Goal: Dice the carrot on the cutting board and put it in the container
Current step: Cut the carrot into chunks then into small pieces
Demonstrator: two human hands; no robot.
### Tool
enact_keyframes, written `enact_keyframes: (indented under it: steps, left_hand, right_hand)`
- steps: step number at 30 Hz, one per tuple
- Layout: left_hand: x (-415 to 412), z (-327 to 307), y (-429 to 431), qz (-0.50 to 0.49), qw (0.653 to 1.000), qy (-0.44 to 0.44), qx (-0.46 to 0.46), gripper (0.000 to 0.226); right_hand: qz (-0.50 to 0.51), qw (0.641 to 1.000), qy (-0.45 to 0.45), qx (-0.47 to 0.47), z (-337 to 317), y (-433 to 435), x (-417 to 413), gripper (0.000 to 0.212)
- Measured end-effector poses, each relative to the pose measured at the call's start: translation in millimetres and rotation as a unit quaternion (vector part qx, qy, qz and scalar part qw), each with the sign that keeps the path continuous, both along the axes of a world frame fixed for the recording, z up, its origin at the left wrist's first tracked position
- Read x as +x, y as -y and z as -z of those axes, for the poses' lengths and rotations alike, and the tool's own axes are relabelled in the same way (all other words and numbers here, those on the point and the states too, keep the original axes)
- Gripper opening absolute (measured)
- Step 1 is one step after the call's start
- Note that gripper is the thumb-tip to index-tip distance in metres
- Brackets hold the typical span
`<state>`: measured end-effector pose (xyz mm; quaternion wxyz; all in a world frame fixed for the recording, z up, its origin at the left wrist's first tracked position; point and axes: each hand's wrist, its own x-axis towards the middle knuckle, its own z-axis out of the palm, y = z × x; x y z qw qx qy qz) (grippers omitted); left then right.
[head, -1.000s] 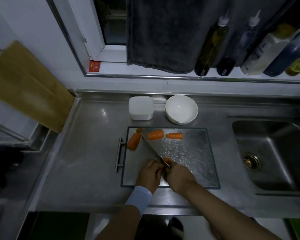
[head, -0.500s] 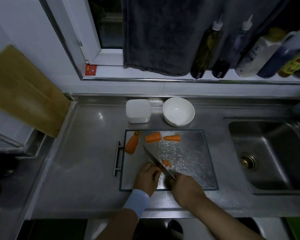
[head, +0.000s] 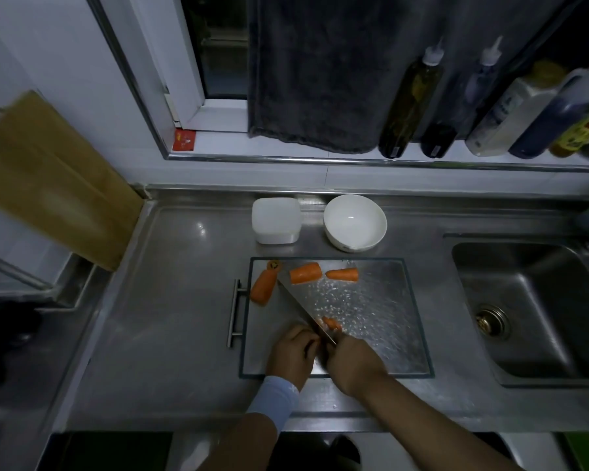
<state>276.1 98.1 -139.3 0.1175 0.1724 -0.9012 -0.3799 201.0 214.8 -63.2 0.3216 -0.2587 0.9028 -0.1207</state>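
listing, head view. cutting board (head: 388, 341): textured glass, metal handle on its left edge. knife (head: 298, 305): blade slanting from the board's far left corner to its near middle. right hand (head: 354, 363): wrapped tight round the knife handle at the board's near edge. left hand (head: 291, 355): just left of the blade, fingers curled; whether they pinch any carrot cannot be told. small carrot piece (head: 331, 323): on the board, against the blade's right side. three carrot chunks (head: 305, 273) and a stem end (head: 274, 265): along the board's far edge. white container (head: 276, 220): just beyond that edge, with a bowl (head: 354, 220) beside it. sink (head: 538, 311): right of the board.
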Motion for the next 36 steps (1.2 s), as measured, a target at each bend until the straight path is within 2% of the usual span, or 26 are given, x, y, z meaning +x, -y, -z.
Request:
enact_keyframes:
  steps: [7,12,14,22,28,36]
  left_hand:
    - [6.2,0.2,1.8,0.01,1.0,0.009,-0.019,0.017]
    - [5.8,-7.0,3.2,-0.003,1.0,0.022,-0.013,0.016]
    - [6.1,-9.1,3.3,-0.003,1.0,0.02,-0.018,0.013]
    - [3.5,-13.4,3.7,-0.012,0.999,0.038,-0.023,0.008]
    - [1.8,-13.1,4.6,-0.012,0.999,0.043,-0.026,0.007]
    - [2.8,-10.8,4.4,-0.016,0.999,0.047,-0.012,0.006]
  right_hand:
    - [0.018,0.998,0.035,-0.046,-8.3,8.1,-4.4,0.041]
    - [0.04,0.998,0.025,-0.05,-9.1,-1.1,0.0,0.034]
    - [0.056,0.997,0.017,-0.044,-10.3,-7.6,1.0,0.028]
    - [0.077,0.997,0.005,-0.016,-8.4,-24.9,14.6,0.028]
    - [0.064,0.998,0.009,0.003,-3.1,-23.8,12.6,0.024]
    - [0.041,0.998,0.037,0.017,6.6,-7.0,1.5,0.032]
